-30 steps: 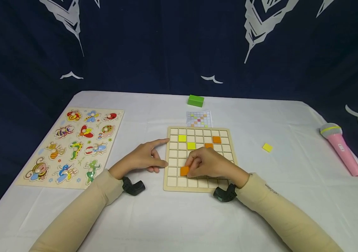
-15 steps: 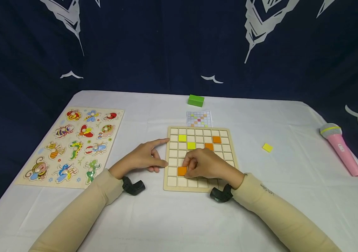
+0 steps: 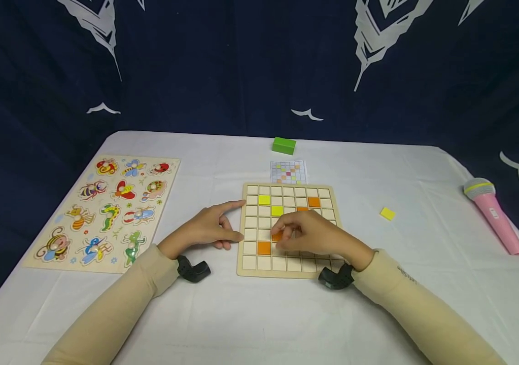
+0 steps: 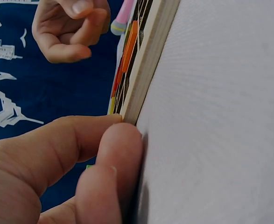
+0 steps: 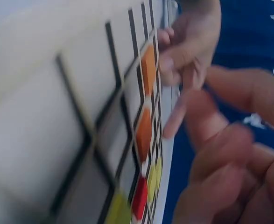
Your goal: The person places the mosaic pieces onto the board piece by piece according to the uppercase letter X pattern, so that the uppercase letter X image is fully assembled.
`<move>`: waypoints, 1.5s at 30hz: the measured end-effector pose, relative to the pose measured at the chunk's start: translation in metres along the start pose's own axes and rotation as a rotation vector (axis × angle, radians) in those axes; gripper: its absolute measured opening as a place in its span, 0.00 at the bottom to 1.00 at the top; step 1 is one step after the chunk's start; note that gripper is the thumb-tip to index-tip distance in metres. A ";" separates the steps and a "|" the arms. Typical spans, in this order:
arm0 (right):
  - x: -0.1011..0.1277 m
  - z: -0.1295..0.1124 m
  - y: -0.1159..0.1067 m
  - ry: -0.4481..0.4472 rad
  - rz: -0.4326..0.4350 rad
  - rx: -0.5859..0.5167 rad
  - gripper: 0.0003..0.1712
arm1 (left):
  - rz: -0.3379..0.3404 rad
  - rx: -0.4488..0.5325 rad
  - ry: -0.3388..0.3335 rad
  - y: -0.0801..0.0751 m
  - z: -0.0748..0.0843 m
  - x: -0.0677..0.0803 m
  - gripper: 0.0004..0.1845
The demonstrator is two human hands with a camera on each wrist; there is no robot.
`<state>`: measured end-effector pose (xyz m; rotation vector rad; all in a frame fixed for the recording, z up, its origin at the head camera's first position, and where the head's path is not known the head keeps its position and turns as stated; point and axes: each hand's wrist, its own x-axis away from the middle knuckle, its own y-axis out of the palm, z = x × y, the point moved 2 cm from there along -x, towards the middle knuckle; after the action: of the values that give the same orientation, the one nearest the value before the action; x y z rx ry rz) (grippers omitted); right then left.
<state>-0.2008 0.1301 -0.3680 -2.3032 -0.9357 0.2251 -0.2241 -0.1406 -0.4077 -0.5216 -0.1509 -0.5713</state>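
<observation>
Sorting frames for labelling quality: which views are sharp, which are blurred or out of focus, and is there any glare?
Head view: sharp, evenly lit, no glare; grid board and both hands clear. Left wrist view: left hand so close that it looks soft, board edge fairly crisp. Right wrist view: heavy blur throughout; right hand and orange tiles smeared.

The right hand (image 3: 311,234) covers much of the middle of the board (image 3: 250,266), hiding the cells and any tiles beneath it. One orange tile (image 3: 277,236) shows only in part under its fingertips, so whether they pinch it or merely touch it cannot be told. Another orange tile (image 3: 302,209), farther off, is half hidden behind the knuckles. The card (image 3: 288,172) beyond the board is too small to read. The right wrist view is blurred. In the left wrist view, the left hand (image 4: 57,172) is cut off by the near edge.
</observation>
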 end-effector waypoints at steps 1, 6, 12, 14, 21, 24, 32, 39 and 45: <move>0.003 0.002 -0.004 -0.019 0.002 -0.018 0.11 | 0.001 -0.001 -0.001 0.000 0.000 0.000 0.49; 0.019 0.013 -0.024 -0.064 0.027 -0.088 0.13 | 0.001 -0.009 0.002 0.000 0.001 0.000 0.50; 0.039 0.029 -0.048 -0.037 0.097 -0.143 0.17 | -0.003 -0.003 -0.006 0.001 0.001 0.001 0.50; 0.044 0.034 -0.055 -0.018 0.118 -0.137 0.17 | -0.005 0.000 -0.007 0.001 0.001 0.001 0.50; 0.062 0.049 -0.079 0.030 0.186 -0.103 0.15 | -0.005 0.005 -0.006 0.001 0.000 0.002 0.50; 0.070 0.055 -0.088 0.034 0.212 -0.083 0.14 | -0.001 0.006 -0.004 0.001 0.001 0.001 0.50; 0.092 0.083 -0.115 0.094 0.305 -0.059 0.11 | 0.001 0.004 0.002 0.001 0.002 0.001 0.50; 0.113 0.117 -0.136 0.146 0.376 -0.110 0.14 | -0.005 0.011 0.006 0.001 0.002 0.001 0.50; 0.128 0.141 -0.145 0.229 0.420 -0.132 0.12 | -0.005 0.009 0.009 0.001 0.001 0.001 0.50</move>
<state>-0.2422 0.3657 -0.3792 -2.5634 -0.3560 0.0714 -0.2228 -0.1392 -0.4068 -0.5101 -0.1455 -0.5772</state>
